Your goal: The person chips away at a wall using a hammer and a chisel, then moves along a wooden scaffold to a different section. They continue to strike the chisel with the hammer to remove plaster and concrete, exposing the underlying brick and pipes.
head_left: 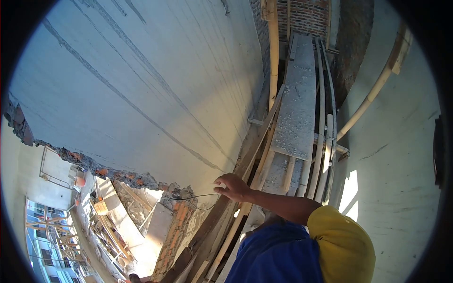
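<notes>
My right hand [232,187] reaches out to the left from a yellow sleeve, over a long brown plank [207,221] on the scaffold. Its fingers are loosely bent, with a gap between thumb and forefinger, and nothing shows in them. A thin dark wire [200,195] loops out from the broken wall edge and ends close beside the thumb. Past the fingertips stands the grey plastered wall [155,89], marked by long grooves. At the bottom edge, a small dark rounded part of my left hand [135,278] shows; its fingers are mostly cut off by the frame.
A rubble-strewn board [295,108] lies along the scaffold beside bamboo poles [321,104]. Jagged brickwork [177,226] borders a large opening at lower left, with planks and debris [118,221] far below. Another plastered wall [391,188] rises at right, crossed by a bamboo pole [370,101].
</notes>
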